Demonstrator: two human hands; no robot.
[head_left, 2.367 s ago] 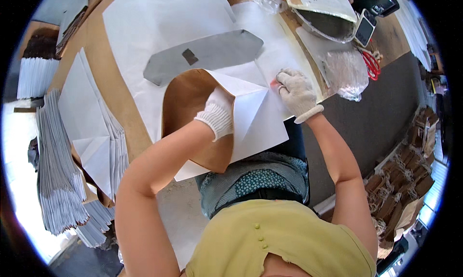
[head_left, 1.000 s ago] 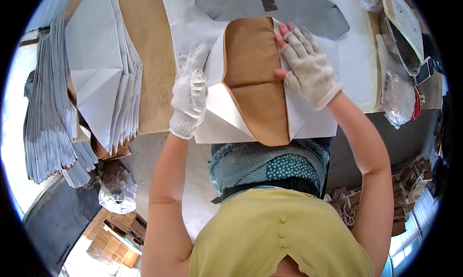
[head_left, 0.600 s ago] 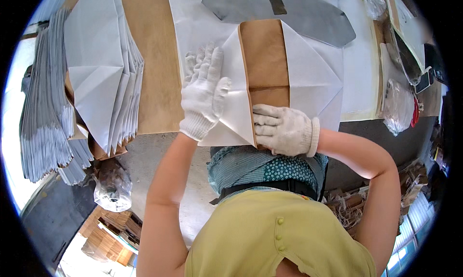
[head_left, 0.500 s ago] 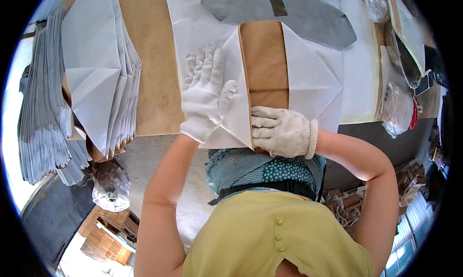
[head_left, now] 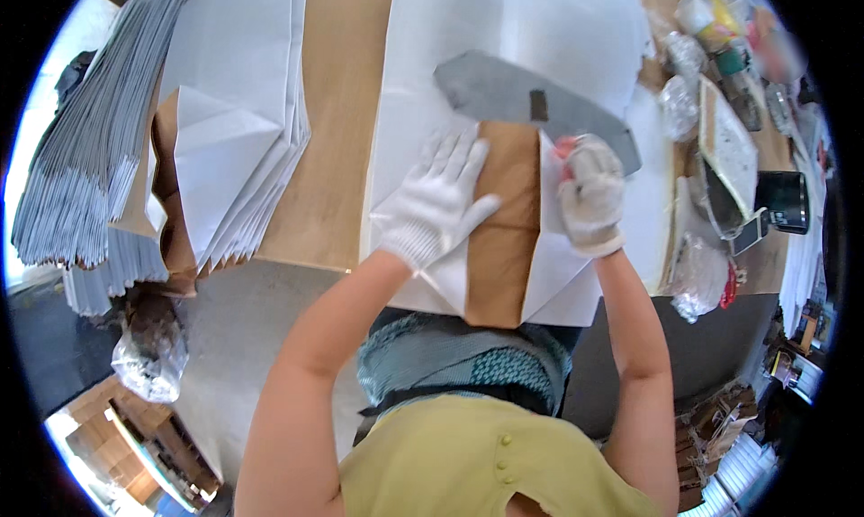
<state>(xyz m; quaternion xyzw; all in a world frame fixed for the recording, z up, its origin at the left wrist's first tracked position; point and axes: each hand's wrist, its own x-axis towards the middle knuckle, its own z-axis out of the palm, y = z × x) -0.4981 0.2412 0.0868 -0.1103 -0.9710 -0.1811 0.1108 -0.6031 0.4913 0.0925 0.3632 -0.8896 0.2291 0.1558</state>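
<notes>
Paper bag (head_left: 504, 220), white outside with brown lining, lies at the near edge of the bench (head_left: 333, 112), its lower end jutting past that edge toward the person's lap. A brown strip runs down its middle, crossed by a crease, white flaps folded out to either side. Left hand (head_left: 436, 193), in a white knit glove, lies palm down on the left flap, fingers spread apart, thumb stretched out over the brown strip. Right hand (head_left: 594, 193), gloved with bare fingertips showing, is at the right flap, fingers curled in; cannot tell whether it pinches the paper. Grey plate (head_left: 504, 85) with a small dark patch lies aslant just beyond the bag's far end, over large white sheets (head_left: 450, 31). To the left, folded white bags (head_left: 234, 58) fan out in layers, brown lining visible at their lower ends; beside them a thick bundle of paper (head_left: 90, 148), edges upward. On the right side: black device (head_left: 781, 202), phone (head_left: 749, 232) just beside it, clear plastic bag (head_left: 699, 274) near the bench edge, something red next to it, too small to name.
</notes>
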